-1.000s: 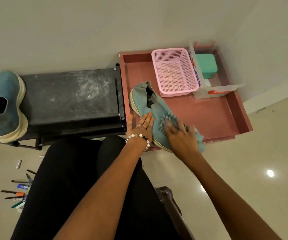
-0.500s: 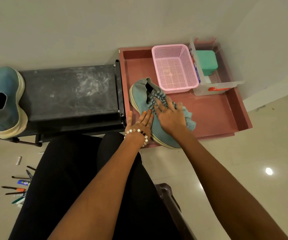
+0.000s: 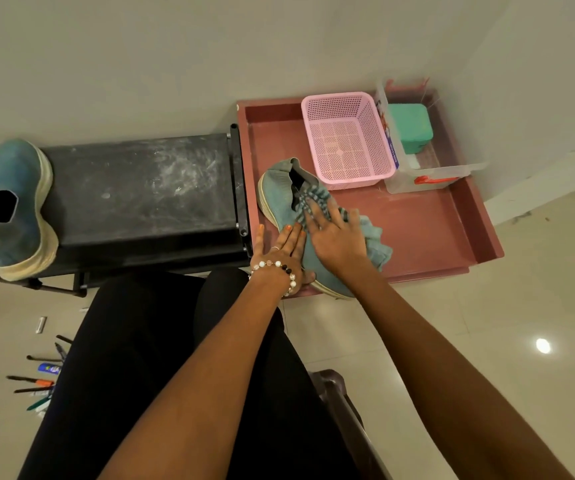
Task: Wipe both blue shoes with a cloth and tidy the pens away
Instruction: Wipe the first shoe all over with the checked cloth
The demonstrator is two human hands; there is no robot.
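Head | right hand (image 3: 336, 242) flat on cloth (image 3: 372, 237) | left hand (image 3: 280, 249) flat on shoe (image 3: 280, 197) (label unreadable)

Plain pale wall (image 3: 140, 57), glossy beige tiled floor (image 3: 521, 306), light glare.

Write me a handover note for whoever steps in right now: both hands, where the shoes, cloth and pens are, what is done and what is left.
Left hand: fingers straight, steadying the shoe in the tray.
Right hand: flat, pressing the cloth onto that shoe's upper, near its opening.
That shoe lies in the red tray, in front of the pink basket.
Second shoe: on the left end of the black bench, nothing touching it.
Pens: scattered on the floor, lower left.
Done: nothing finished; first shoe mid-wipe.
Left: finish this shoe, wipe the second one, tidy the pens away.
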